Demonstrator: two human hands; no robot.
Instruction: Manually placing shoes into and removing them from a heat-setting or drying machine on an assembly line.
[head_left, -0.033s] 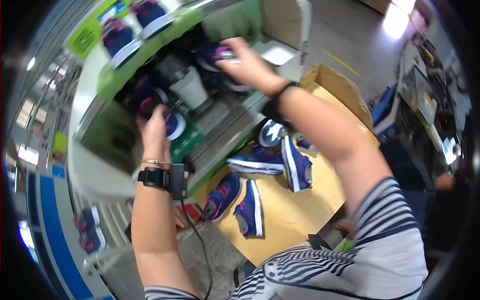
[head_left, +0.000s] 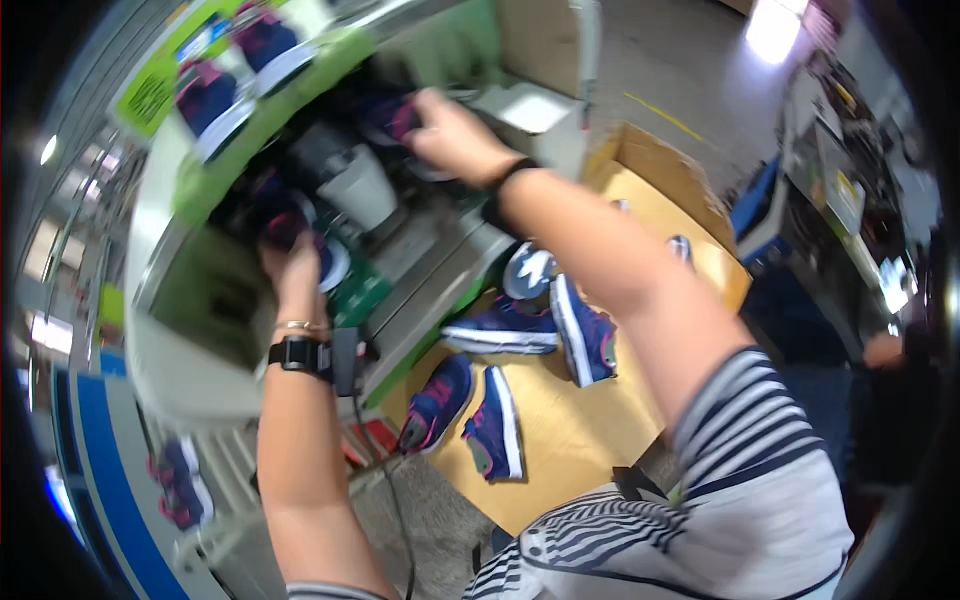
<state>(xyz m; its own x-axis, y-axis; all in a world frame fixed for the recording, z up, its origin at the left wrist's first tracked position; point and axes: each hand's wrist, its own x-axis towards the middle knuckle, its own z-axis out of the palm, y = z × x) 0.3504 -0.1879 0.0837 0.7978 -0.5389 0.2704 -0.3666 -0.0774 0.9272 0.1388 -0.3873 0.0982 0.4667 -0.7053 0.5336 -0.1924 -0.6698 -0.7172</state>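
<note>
**Reaching into the shoe machine with both hands**

Reaching forward, my right hand point(head_left: 450, 135) is curled around a dark navy-and-pink shoe point(head_left: 392, 120) at the top of the machine point(head_left: 200, 300); fingers closed on it. My left hand point(head_left: 292, 262) presses against a second navy shoe point(head_left: 285, 215) lower in the machine; how far it is open, I cannot tell.

A green rectangular label point(head_left: 150, 95) sits on the upper left panel, beside pictures of shoes.

Compared with the earlier frame, nothing has visibly shifted; both hands hold the same positions.

An open cardboard box point(head_left: 680, 165), flap raised, lies beyond the tan counter point(head_left: 570, 440). On the counter lie five loose navy shoes point(head_left: 500, 425), some on their sides.
</note>
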